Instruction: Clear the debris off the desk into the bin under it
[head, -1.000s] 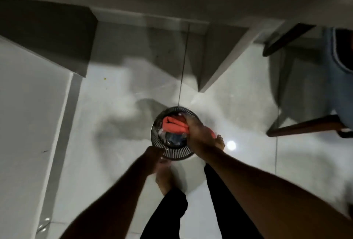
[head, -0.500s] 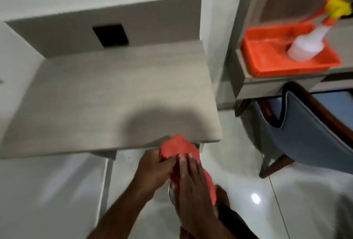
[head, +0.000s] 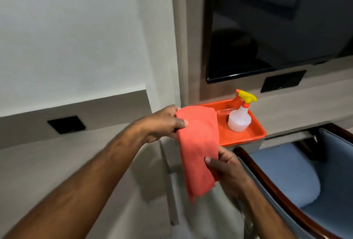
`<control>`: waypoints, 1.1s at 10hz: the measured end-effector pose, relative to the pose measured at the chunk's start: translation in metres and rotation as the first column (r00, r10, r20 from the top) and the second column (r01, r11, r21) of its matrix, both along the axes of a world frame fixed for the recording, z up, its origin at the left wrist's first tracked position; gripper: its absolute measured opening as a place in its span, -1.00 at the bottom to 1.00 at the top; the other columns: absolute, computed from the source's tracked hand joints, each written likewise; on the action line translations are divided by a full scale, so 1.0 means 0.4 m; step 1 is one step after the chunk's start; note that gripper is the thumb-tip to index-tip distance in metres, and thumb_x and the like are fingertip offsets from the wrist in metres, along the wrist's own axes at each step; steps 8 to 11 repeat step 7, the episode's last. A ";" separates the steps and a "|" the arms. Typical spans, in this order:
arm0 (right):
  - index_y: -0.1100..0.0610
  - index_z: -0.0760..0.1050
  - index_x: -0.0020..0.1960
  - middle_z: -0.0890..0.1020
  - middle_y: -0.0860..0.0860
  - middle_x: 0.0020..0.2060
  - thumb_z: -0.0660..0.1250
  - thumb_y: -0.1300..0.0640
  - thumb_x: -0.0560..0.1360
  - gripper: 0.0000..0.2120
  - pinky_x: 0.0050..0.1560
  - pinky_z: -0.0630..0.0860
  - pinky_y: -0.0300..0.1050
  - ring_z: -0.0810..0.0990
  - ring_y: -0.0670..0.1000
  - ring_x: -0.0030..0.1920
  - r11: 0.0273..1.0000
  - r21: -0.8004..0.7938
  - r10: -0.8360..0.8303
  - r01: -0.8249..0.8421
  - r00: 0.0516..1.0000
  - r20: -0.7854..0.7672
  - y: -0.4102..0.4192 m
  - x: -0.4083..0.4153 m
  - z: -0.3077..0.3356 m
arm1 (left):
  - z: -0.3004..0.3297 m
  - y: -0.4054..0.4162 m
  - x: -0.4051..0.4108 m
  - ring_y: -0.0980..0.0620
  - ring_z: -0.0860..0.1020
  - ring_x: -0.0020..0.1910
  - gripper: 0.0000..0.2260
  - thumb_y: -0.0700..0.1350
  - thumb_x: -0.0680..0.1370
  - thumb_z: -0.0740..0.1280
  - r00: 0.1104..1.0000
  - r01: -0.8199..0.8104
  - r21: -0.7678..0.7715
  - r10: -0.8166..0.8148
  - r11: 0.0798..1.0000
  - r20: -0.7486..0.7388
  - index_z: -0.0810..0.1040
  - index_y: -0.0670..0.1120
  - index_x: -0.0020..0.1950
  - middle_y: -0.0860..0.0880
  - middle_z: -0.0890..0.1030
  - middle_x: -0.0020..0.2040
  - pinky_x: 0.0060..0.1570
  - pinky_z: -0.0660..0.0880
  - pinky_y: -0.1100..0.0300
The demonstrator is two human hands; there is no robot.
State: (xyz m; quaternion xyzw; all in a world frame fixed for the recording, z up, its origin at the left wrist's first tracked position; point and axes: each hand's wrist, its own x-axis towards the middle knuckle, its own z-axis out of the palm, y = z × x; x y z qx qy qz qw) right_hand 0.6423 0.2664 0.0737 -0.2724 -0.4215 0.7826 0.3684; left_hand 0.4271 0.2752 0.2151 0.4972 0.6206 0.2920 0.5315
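An orange-red cloth hangs folded in the air between both my hands, above the desk's right edge. My left hand pinches its upper left corner. My right hand grips its lower right side, thumb on the front. The grey wood-grain desk spreads below my left arm, and no debris shows on its visible part. The bin is out of view.
An orange tray sits on a shelf to the right, holding a white spray bottle with a yellow trigger. A blue padded chair with a dark wooden frame stands at lower right. A dark screen hangs above.
The view rose from the bin on the floor to the desk and wall. Both hands lifted the cloth from the bin up to the desk's right edge and spread it out.
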 end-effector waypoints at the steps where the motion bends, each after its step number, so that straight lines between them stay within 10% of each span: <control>1: 0.22 0.60 0.17 0.71 0.23 -0.03 0.45 0.26 0.45 -0.70 -0.10 0.60 0.06 0.65 0.16 -0.11 0.976 0.005 -0.216 0.219 0.959 0.186 0.170 0.008 -0.031 | -0.087 0.231 0.050 -0.02 0.55 -0.16 -0.96 -0.23 0.59 0.31 0.989 -0.118 0.012 0.119 0.993 -0.087 0.50 -0.13 0.02 -0.13 0.56 -0.11 -0.15 0.57 0.07; 3: 0.21 0.47 0.13 0.68 0.18 -0.03 0.46 0.28 0.38 -0.65 -0.05 0.65 0.19 0.68 0.20 -0.10 0.906 0.258 -0.416 0.334 0.599 0.684 0.448 -0.055 -0.115 | -0.317 0.490 0.089 -0.07 0.66 -0.05 -0.81 -0.17 0.46 0.42 0.826 -0.155 0.183 0.229 0.971 -0.515 0.65 -0.21 0.04 -0.20 0.70 0.01 -0.16 0.53 0.32; 4: 0.26 0.40 0.17 0.65 0.22 0.01 0.44 0.24 0.34 -0.55 -0.16 0.59 -0.11 0.67 0.23 -0.03 0.936 0.283 -0.350 0.208 0.482 0.803 0.525 -0.097 -0.170 | -0.410 0.516 0.099 -0.08 0.64 0.09 -0.72 -0.13 0.48 0.42 0.848 -0.102 0.151 0.165 0.983 -0.504 0.61 -0.15 0.17 -0.16 0.68 0.13 0.00 0.52 0.30; 6: 0.25 0.24 0.34 0.57 0.24 0.19 0.35 0.14 0.46 -0.48 0.15 0.51 0.04 0.59 0.28 0.17 0.958 0.286 -0.284 0.020 0.211 0.935 0.516 -0.130 -0.245 | -0.438 0.416 0.036 -0.16 0.64 -0.03 -0.81 -0.14 0.55 0.24 0.742 -0.004 0.320 0.217 0.948 -0.634 0.59 -0.15 0.06 -0.19 0.69 -0.01 0.06 0.60 -0.05; 7: 0.22 0.27 0.38 0.53 0.19 0.20 0.17 0.14 0.54 -0.57 0.12 0.54 0.08 0.58 0.23 0.14 0.838 0.504 -0.530 -0.210 -0.086 0.844 0.479 -0.138 -0.208 | -0.394 0.303 -0.053 -0.17 0.62 0.13 -0.73 -0.12 0.59 0.24 0.598 -0.008 0.402 0.327 0.915 -0.732 0.59 -0.15 0.23 -0.18 0.68 0.13 0.19 0.54 0.00; 11: 0.22 0.27 0.38 0.53 0.19 0.20 0.17 0.14 0.54 -0.57 0.12 0.54 0.08 0.58 0.23 0.14 0.838 0.504 -0.530 -0.210 -0.086 0.844 0.479 -0.138 -0.208 | -0.394 0.303 -0.053 -0.17 0.62 0.13 -0.73 -0.12 0.59 0.24 0.598 -0.008 0.402 0.327 0.915 -0.732 0.59 -0.15 0.23 -0.18 0.68 0.13 0.19 0.54 0.00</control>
